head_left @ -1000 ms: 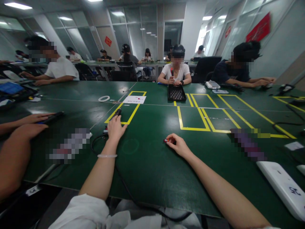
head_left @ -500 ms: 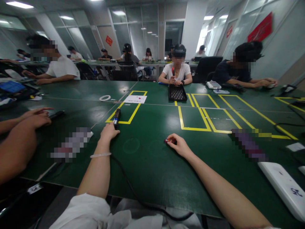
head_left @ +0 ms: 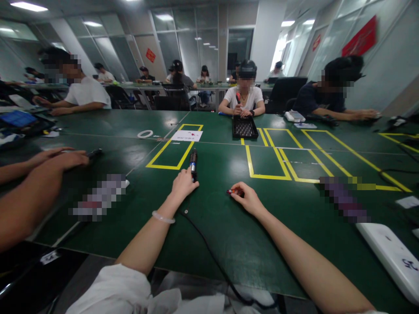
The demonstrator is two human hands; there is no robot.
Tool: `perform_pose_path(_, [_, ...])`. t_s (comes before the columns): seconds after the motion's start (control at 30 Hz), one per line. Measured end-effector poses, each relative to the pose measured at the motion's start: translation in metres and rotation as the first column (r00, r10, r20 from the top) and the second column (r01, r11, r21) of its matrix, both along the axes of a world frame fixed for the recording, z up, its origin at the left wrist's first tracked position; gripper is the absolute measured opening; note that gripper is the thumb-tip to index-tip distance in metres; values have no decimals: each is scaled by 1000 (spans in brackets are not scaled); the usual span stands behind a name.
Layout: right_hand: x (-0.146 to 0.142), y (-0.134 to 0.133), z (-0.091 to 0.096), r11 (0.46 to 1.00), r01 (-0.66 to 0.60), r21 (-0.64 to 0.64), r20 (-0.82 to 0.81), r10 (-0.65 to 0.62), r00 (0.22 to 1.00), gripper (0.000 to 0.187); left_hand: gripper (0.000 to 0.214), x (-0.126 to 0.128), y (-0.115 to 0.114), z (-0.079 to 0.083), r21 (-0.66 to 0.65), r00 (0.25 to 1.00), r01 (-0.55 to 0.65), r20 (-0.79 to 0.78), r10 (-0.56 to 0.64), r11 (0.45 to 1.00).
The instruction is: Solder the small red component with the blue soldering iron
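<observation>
My left hand (head_left: 185, 183) is closed around a black cylindrical electric screwdriver (head_left: 193, 161) with a blue and silver band, its far end pointing away from me over the green table (head_left: 209, 244). A black cord (head_left: 204, 240) runs from near my left wrist towards my lap. To the right, my right hand (head_left: 245, 196) pinches a small dark-red and orange piece (head_left: 230, 192) between thumb and fingers, low over the tabletop. That piece is too small to name. Close to the cord lies a tiny round light thing (head_left: 186, 211).
Yellow tape frames (head_left: 270, 176) mark the table. A paper card (head_left: 186, 135) and a white ring (head_left: 145, 134) lie farther back. Across from me a person works over a black tray (head_left: 245, 127). At left is another person's arm (head_left: 36, 187); at right, a white device (head_left: 389, 257).
My left hand has moved right with the electric screwdriver, towards my right hand. My right hand stays nearly still. The neighbour's hand at left has shifted right.
</observation>
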State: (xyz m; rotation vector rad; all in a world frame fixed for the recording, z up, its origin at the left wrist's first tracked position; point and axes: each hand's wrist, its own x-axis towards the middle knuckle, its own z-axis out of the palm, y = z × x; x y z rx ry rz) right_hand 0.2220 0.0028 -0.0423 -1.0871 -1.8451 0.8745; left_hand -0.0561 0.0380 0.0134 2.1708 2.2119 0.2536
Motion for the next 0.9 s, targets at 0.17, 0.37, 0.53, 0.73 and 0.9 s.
perform_pose_path(0.17, [1, 0, 1, 1000, 17, 17, -50, -16, 999, 14, 64, 54, -23, -5, 40, 974, 221, 50, -223, 974])
perform_pose_path(0.37, [1, 0, 3, 996, 18, 91, -19, -16, 1000, 5, 70, 87, -44, -8, 36, 934, 350, 69, -351, 936])
perform_pose_path(0.53, [0, -1, 3, 991, -20, 134, 17, 17, 1000, 4, 69, 92, -52, -9, 37, 912, 403, 65, -405, 914])
perform_pose_path(0.73, [-2, -1, 2, 984, -70, 165, 118, 51, 992, 6, 67, 94, -55, -6, 35, 904, 422, 66, -423, 906])
perform_pose_path(0.9, [-2, -2, 5, 985, -36, 167, 124, 15, 992, 7, 66, 95, -57, -3, 31, 914, 401, 57, -402, 916])
